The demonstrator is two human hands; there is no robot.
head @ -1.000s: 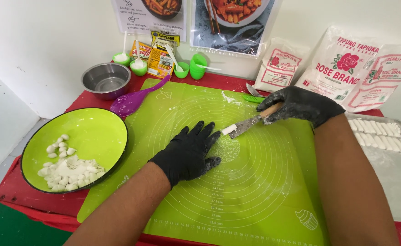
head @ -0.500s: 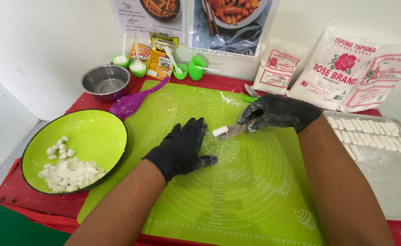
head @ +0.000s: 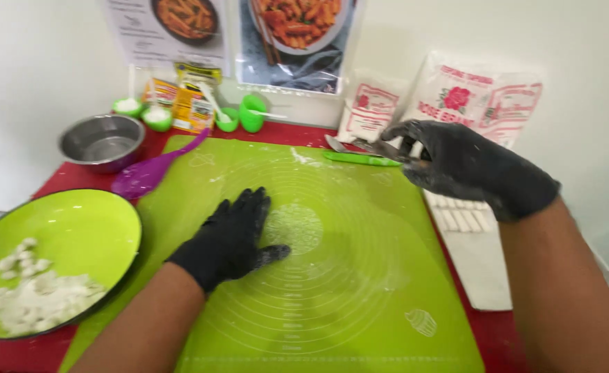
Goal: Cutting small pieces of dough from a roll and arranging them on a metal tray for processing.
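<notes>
While clamped in the gloved right hand (head: 456,162) together with the knife (head: 363,146), could lose the small white dough piece (head: 417,148) over the right edge of the green mat (head: 360,276), short of the tray of cut pieces (head: 467,228) (floured glove, poor grip), or nick a fingertip on the blade. Compared with half a second back: lifted off the mat's centre and swung up and right with knife and piece. Kept the left hand (head: 230,235) pressed flat there, fingers spread, holding nothing.

Motion blur smears the right hand (head: 467,166), hiding its grip; the green plate (head: 104,228) is cropped left.
</notes>
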